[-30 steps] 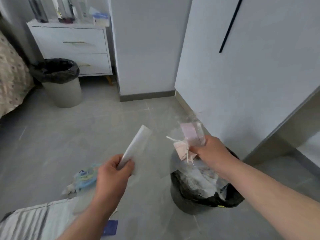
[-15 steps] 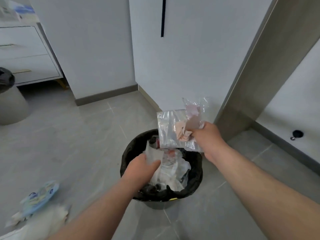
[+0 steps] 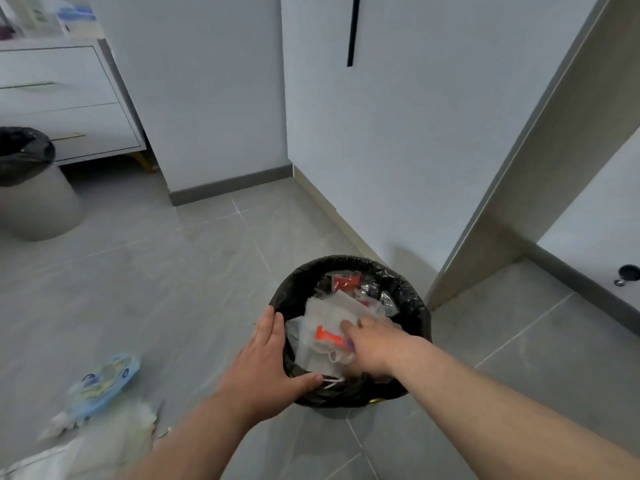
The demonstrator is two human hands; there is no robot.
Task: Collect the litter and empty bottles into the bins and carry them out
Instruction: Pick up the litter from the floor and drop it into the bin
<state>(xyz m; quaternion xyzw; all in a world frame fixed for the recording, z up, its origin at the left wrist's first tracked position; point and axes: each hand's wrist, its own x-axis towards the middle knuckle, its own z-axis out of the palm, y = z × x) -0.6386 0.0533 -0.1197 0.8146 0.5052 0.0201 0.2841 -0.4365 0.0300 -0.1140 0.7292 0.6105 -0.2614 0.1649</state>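
Nothing written can be read here. The blue packet (image 3: 104,382) at eight o'clock carries dark blue print, but it is too blurred to make out. The red wrapper (image 3: 325,336) in the bin (image 3: 301,271) at six o'clock shows no legible marking.

Grey bin (image 3: 38,202) cut by left edge, blue packet (image 3: 104,386) blurred, right hand (image 3: 374,344) fingers part-hidden in litter (image 3: 323,315)

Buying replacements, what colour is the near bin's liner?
The liner is black, seen in the head view.

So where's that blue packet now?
The blue packet lies on the floor, lower left of the head view, beside white litter, left of the near bin.
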